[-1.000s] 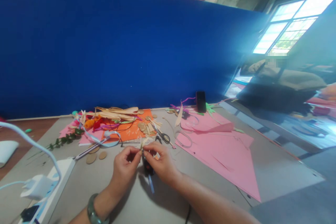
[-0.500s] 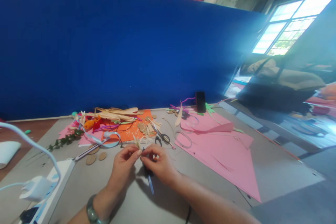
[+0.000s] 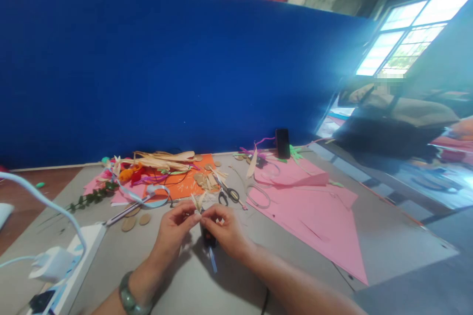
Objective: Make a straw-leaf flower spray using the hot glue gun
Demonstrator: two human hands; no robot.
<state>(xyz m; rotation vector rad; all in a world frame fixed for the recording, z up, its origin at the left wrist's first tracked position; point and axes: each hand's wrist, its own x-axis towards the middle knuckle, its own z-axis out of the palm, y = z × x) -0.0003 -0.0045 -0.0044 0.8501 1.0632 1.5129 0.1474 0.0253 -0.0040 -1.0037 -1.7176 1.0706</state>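
Between my fingertips is a small pale corn husk piece [image 3: 198,201], its pointed strips fanning upward. My left hand [image 3: 176,227] pinches it from the left with thumb and forefinger. From the other side my right hand [image 3: 226,230] pinches at its base, the fingertips nearly touching those of the left. Below lies a black glue gun [image 3: 209,240], partly hidden by my right hand, with a clear glue stick [image 3: 213,261] poking out toward me. Black-handled scissors [image 3: 233,196] rest just beyond my hands.
Wooden discs [image 3: 128,225] and a utility knife [image 3: 123,211] lie left of my hands. Husk strips [image 3: 162,160] are heaped on orange paper [image 3: 183,187] behind. Pink paper [image 3: 314,221] spreads right, below a black phone [image 3: 282,143]. A power strip [image 3: 83,256] is near left.
The husk piece has turned more upright, and its strips show spread wider. My right hand has shifted slightly, baring more of the glue gun. Both hands keep their pinch.
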